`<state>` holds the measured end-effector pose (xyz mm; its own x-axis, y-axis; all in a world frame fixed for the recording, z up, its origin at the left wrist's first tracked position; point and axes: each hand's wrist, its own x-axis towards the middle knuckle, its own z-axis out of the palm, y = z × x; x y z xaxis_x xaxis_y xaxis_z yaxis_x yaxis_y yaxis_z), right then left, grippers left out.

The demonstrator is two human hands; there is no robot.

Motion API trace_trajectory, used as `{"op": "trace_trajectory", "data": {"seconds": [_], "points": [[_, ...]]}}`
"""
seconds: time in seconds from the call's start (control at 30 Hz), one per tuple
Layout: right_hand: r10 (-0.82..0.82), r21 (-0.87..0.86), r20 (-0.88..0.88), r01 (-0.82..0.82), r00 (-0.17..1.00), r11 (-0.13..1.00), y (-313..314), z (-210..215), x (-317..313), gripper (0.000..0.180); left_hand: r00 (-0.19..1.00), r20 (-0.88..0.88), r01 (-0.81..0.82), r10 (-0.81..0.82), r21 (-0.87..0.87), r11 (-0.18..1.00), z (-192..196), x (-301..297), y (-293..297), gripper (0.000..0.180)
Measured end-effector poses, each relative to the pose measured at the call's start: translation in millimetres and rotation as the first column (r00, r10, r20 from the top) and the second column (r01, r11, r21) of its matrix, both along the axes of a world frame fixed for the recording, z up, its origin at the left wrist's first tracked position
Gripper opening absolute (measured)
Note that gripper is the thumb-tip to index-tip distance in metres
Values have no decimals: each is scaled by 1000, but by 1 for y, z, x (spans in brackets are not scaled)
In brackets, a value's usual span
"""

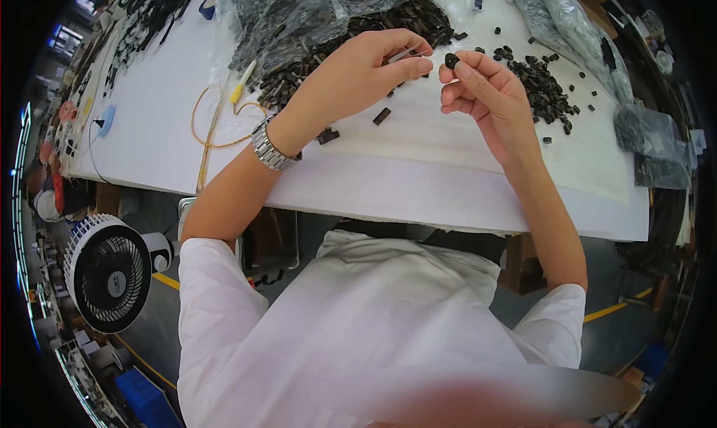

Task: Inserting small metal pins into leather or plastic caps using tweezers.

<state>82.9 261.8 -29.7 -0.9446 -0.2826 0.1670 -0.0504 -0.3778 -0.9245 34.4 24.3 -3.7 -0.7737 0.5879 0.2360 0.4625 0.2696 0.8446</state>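
Observation:
My left hand [357,75], with a metal watch on the wrist, is closed on a thin silvery tool [404,53] whose exact kind I cannot make out. Facing it, my right hand [489,92] pinches a small black part [452,60] between thumb and fingertips. The two hands are apart, raised over the white tabletop [441,170]. Beyond and beside my left hand spreads a heap of dark rectangular pieces [407,17]. Past my right hand lies a pile of smaller black parts [544,88]. One loose dark piece [382,116] rests between my forearms.
Clear plastic bagging [299,13] covers part of the left heap. A yellow-and-white handled tool [243,83] and a yellow cord [196,118] lie left of my wrist. Plastic bags [652,140] sit at the right edge. A fan [112,275] stands below the table's left side.

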Motion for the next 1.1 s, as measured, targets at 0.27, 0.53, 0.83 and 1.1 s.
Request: {"op": "trace_trajectory", "data": {"seconds": [0.27, 0.53, 0.83, 1.1], "points": [[-180, 97, 16, 178, 984, 979, 1, -1, 6, 31, 950, -298, -121, 89, -90, 989, 13, 16, 0, 28], [-233, 149, -23, 234, 972, 961, -9, 5, 13, 26, 846, -524, -162, 95, -82, 983, 0, 19, 3, 23], [-254, 211, -50, 259, 966, 942, -15, 8, 17, 21, 830, -554, -183, 68, -155, 971, 0, 26, 7, 18], [-239, 325, -142, 273, 961, 906, -22, 6, 18, 16, 776, -631, -230, 18, -256, 939, -6, 28, 9, 13]]}}
